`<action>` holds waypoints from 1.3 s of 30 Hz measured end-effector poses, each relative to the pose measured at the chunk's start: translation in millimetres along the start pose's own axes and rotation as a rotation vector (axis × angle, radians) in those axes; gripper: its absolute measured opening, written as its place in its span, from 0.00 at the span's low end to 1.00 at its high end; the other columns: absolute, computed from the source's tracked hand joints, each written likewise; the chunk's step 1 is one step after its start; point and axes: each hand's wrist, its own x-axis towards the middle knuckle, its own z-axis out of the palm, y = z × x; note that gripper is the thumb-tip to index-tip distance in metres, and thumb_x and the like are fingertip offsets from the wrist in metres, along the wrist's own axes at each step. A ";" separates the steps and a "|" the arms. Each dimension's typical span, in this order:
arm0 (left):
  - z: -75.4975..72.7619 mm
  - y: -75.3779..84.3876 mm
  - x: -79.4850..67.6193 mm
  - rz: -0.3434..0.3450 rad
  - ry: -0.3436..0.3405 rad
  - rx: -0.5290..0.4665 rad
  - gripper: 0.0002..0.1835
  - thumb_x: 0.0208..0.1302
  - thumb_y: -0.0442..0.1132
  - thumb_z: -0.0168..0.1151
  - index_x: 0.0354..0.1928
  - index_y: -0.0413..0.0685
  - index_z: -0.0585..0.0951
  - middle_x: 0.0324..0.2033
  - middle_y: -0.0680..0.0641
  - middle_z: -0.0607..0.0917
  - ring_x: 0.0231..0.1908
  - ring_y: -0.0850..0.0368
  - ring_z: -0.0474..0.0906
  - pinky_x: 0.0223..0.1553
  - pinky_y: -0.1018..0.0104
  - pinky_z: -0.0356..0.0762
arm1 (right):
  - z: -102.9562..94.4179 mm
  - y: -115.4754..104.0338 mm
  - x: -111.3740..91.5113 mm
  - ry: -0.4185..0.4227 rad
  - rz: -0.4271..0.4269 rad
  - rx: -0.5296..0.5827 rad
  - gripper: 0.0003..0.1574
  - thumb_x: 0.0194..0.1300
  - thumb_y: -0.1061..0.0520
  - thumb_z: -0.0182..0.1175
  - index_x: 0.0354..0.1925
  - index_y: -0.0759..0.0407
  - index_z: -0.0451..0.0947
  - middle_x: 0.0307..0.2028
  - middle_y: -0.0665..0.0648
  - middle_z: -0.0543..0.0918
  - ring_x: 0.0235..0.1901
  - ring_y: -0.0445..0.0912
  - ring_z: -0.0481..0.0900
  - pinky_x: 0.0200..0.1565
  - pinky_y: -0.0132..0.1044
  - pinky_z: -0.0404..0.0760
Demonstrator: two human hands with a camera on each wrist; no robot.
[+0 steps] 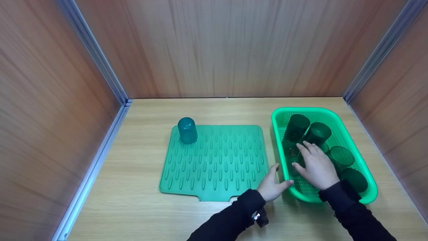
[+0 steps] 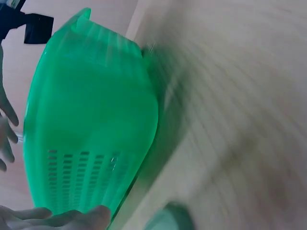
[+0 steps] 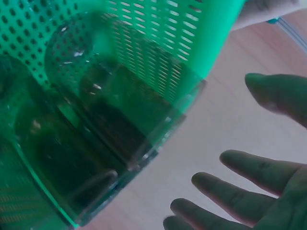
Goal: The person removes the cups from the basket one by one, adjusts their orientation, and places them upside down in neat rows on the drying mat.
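A green plastic basket (image 1: 279, 144) stands on the right, holding several dark green see-through tumblers (image 1: 318, 133). Over its left half reaches my right hand (image 1: 316, 167), fingers spread and nothing held; in the right wrist view the fingers of that right hand (image 3: 268, 187) are apart from the tumblers (image 3: 115, 105). My left hand (image 1: 271, 187) is at the basket's near left side, thumb by the rim, fingers extended; whether it touches cannot be told. A bluish-green tumbler (image 1: 188, 131) stands bottom up on the far left corner of the ribbed green mat (image 1: 217, 164).
The mat lies left of the basket on a light wooden table (image 1: 133, 167). Wood-grain panels (image 1: 234, 50) close in the back and both sides, joined by grey metal frame strips (image 1: 97, 50).
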 end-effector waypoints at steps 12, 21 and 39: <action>15.9 -4.9 7.4 0.070 -0.022 -0.349 0.28 0.60 0.34 0.56 0.61 0.50 0.59 0.59 0.44 0.65 0.56 0.55 0.63 0.50 0.67 0.66 | 13.9 -1.3 14.5 -0.152 -0.010 -0.072 0.20 0.48 0.55 0.65 0.39 0.66 0.78 0.31 0.62 0.79 0.29 0.56 0.74 0.29 0.48 0.73; 21.2 -6.6 6.4 0.097 -0.020 -0.445 0.23 0.61 0.29 0.53 0.57 0.43 0.62 0.55 0.42 0.70 0.53 0.52 0.68 0.46 0.69 0.69 | 21.1 -2.2 21.6 -0.324 0.012 -0.009 0.03 0.52 0.65 0.59 0.27 0.65 0.74 0.15 0.52 0.69 0.15 0.45 0.66 0.18 0.38 0.67; 25.5 -6.7 5.2 0.104 0.001 -0.425 0.22 0.61 0.31 0.53 0.57 0.42 0.62 0.53 0.43 0.72 0.53 0.53 0.68 0.47 0.71 0.68 | -11.1 -12.1 17.7 -0.169 0.042 0.005 0.03 0.57 0.61 0.56 0.28 0.60 0.73 0.16 0.50 0.72 0.14 0.43 0.66 0.14 0.37 0.63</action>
